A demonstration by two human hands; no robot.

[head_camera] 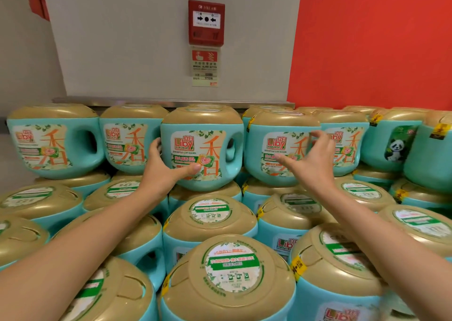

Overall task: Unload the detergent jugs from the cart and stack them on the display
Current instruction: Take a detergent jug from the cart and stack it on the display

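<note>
Teal detergent jugs with gold lids stand stacked in tiers, filling the view. In the top row a centre jug (210, 135) faces me with its orange label and side handle. My left hand (166, 164) holds its lower left corner, fingers round the side and thumb across the front. My right hand (310, 159) is spread open in front of the neighbouring jug (264, 166) on the right; I cannot tell whether it touches. Both forearms reach over the lower tiers (210, 218). No cart is in view.
Behind the top row runs a metal ledge (146, 100) under a grey wall with a red fire alarm box (206, 22). A red wall (379, 39) is at the right. A jug with a panda label (396, 144) stands at the far right.
</note>
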